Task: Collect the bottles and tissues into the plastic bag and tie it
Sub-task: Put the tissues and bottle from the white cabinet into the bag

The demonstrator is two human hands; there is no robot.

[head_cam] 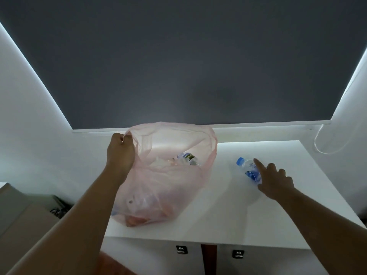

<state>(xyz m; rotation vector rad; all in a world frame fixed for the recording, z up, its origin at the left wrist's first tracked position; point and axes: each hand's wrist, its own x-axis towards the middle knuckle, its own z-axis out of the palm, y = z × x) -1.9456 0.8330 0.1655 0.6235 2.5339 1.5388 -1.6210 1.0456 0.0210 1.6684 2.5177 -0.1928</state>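
Note:
A thin pink plastic bag [170, 187] stands open on the white table [228, 219]. My left hand [121, 153] grips its left rim and holds the mouth up. Inside the bag lie a clear bottle with a dark label [188, 158] and crumpled white tissues [158, 162]. To the right of the bag a clear bottle with a blue cap and blue label [248, 167] lies on its side on the table. My right hand [275, 181] is over that bottle's lower half with fingers spread, the index finger across its body; the fingers are not closed around it.
A dark roller blind [188, 66] fills the wall behind the table. A looped white bead cord [325, 147] hangs at the right rear corner. Cabinet doors with two small dark handles [181, 250] sit under the table's front edge. A beige surface [23, 215] lies at the left.

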